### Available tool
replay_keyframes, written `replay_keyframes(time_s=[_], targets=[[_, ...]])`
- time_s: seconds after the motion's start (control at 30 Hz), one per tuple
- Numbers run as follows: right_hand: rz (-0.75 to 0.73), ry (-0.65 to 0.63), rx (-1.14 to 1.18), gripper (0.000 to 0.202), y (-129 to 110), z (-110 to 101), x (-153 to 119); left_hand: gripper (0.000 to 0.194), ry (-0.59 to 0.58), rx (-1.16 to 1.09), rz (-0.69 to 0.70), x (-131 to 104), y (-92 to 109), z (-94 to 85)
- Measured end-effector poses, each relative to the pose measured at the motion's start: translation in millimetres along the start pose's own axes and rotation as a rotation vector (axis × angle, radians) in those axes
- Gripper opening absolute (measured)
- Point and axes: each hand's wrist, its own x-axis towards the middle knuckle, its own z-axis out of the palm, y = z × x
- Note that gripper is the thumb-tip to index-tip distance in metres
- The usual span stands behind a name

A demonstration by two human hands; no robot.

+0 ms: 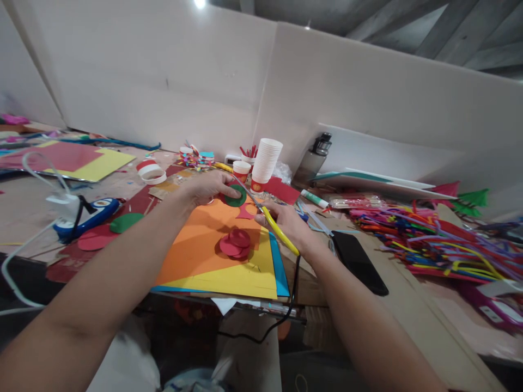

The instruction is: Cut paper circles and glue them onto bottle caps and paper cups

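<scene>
My left hand (212, 186) pinches a green paper disc (234, 202), with some red paper showing at its side. In my right hand (284, 218) is a yellow-handled tool (280, 231) with a slim metal shaft; its tip reaches over to the green disc. A black cord (295, 283) hangs from the handle's end; I cannot tell its exact kind. Below both hands, several red paper discs (235, 243) lie piled on orange paper (186, 247), over yellow paper (245, 280) and blue sheets. A red scrap with cut-outs (246, 211) lies just under the tool.
Stacked paper cups (267, 160) stand behind my hands. On the right are a black phone (359, 261), a glue stick (314, 198) and many coloured pipe cleaners (429, 239). To the left lie a blue power strip (87, 218), a green disc (126, 222) and a tape roll (151, 172).
</scene>
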Motion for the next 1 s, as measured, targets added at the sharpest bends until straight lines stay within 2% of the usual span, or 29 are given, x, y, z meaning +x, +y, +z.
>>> replay_keyframes(time_s=[0.33, 0.5, 0.63, 0.7, 0.8, 0.9, 1.0], targets=[[-0.026, 0.01, -0.087, 0.043, 6, -2, 1, 0.018, -0.02, 0.106, 0.061, 4, -10, -6.3], [-0.067, 0.008, -0.011, 0.051, 4, 0, -1, 0.019, 0.028, 0.184, 0.103, 8, -14, -7.0], [-0.038, 0.035, -0.014, 0.047, 5, -5, -3, 0.024, 0.063, 0.097, 0.199, 6, -10, -3.5], [0.02, 0.081, -0.005, 0.04, 10, -8, -2, 0.029, 0.078, 0.014, 0.249, 4, -7, -2.3], [0.069, 0.24, 0.151, 0.037, 19, -8, 3, 0.031, 0.076, -0.04, 0.283, 0, -4, 0.8], [0.054, 0.35, 0.432, 0.045, 18, -3, 6, 0.022, 0.092, 0.146, 0.3, -3, -4, 9.5], [0.005, 0.413, 0.556, 0.051, 11, 5, 6, 0.011, 0.093, 0.401, 0.353, -6, -4, 23.5]])
